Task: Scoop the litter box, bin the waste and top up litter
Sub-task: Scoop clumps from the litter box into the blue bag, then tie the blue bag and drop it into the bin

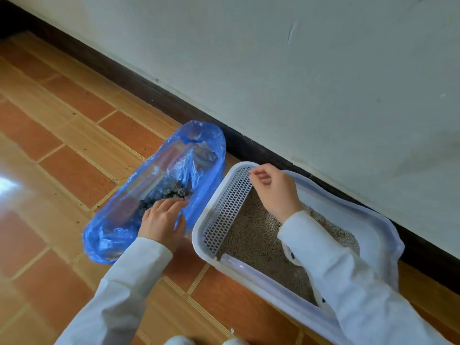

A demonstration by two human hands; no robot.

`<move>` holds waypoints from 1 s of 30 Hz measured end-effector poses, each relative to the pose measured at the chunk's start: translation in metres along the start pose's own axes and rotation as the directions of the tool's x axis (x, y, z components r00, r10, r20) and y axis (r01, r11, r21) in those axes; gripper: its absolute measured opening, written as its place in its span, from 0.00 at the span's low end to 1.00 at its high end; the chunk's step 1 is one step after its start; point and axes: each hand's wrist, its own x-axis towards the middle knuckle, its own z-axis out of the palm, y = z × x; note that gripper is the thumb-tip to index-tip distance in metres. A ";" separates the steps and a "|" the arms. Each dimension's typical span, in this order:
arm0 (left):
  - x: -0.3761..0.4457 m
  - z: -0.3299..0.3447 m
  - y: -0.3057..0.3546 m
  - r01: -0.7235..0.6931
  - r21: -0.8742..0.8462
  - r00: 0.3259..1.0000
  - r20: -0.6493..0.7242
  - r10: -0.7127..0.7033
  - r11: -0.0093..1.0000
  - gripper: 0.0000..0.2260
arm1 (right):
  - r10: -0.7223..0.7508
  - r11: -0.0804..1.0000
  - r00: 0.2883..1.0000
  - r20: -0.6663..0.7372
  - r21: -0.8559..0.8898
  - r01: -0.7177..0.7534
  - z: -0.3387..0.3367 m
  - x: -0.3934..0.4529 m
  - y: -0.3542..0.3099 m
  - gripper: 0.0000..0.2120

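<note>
Fingers [258, 174] of the right hand [275, 192] are loosely curled over the top edge of the grey sieve insert [229, 210]; thumb and forefinger look pinched at its mesh rim, but actual contact is hard to confirm from this angle. Left hand [163, 221] lies flat, fingers fairly straight and spread, pressing on the near side of the blue plastic bag [159, 192], fingertips right at the dark clumped waste [169, 192] visible through the film.

Litter box [258, 277]: white tray on the floor [62, 170], pushed up near the dark skirting board [149, 93] along the wall [298, 70]. White rim frame runs round it; the right sleeve [348, 282] crosses over the tray and hides part of the far side. Sieve insert stands tilted against the tray's left end wall, lower edge down in the litter. Litter [258, 242] is tan, granular, covering the tray base.

Bag sits just left of the tray, touching or nearly touching its left corner, mouth open and spread flat on the tiles. Waste sits in a dark grey heap around the bag's middle.

Floor is orange-brown tile with pale grout bands, glare patch at far left. Left sleeve [119, 295] is white, same as the right.
</note>
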 end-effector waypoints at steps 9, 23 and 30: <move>-0.034 -0.035 -0.069 0.364 0.068 0.924 -0.151 -0.351 0.929 0.14 | -0.287 0.946 0.949 0.134 -0.115 0.303 0.090 0.119 -0.051 0.13; -0.068 -0.042 -0.113 0.646 0.077 0.763 -0.092 -0.640 0.759 0.22 | -0.062 0.861 0.943 0.326 -0.460 0.216 0.175 0.176 -0.063 0.22; -0.072 -0.041 -0.111 0.760 0.028 0.648 0.057 -0.760 0.650 0.27 | -0.065 0.815 0.950 0.304 -0.534 0.227 0.180 0.172 -0.061 0.15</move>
